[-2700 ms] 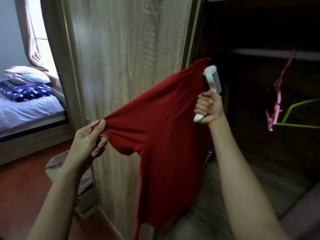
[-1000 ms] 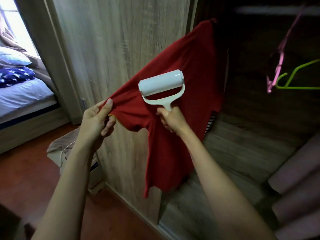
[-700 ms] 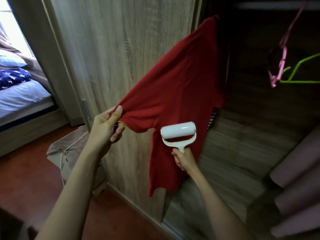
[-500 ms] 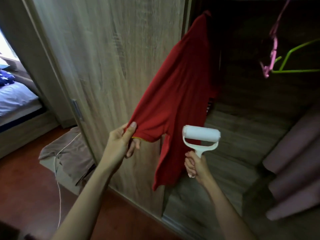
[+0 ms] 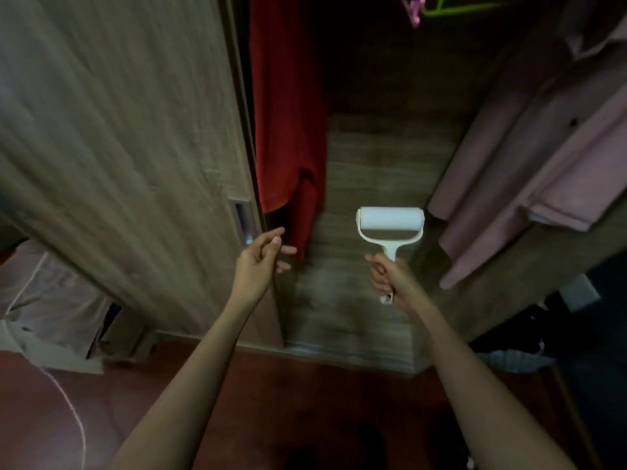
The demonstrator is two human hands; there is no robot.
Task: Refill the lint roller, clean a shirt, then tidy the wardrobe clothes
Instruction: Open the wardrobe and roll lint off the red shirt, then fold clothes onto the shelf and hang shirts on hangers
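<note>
You've released the shirt (image 5: 288, 130); it hangs straight. Your left hand (image 5: 261, 259) is open beside it, your right hand (image 5: 386, 276) grips the roller (image 5: 390, 222), clear of cloth.

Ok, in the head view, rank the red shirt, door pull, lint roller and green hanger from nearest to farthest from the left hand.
From the left hand:
1. Red shirt, hem just beyond the fingertips.
2. Door pull, slightly left; close second.
3. Lint roller, right, in the right hand.
4. Green hanger, top right.

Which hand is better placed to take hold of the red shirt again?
Left. The left hand is open with its fingers beside the red shirt hem, while the right hand is occupied gripping the lint roller.
</note>
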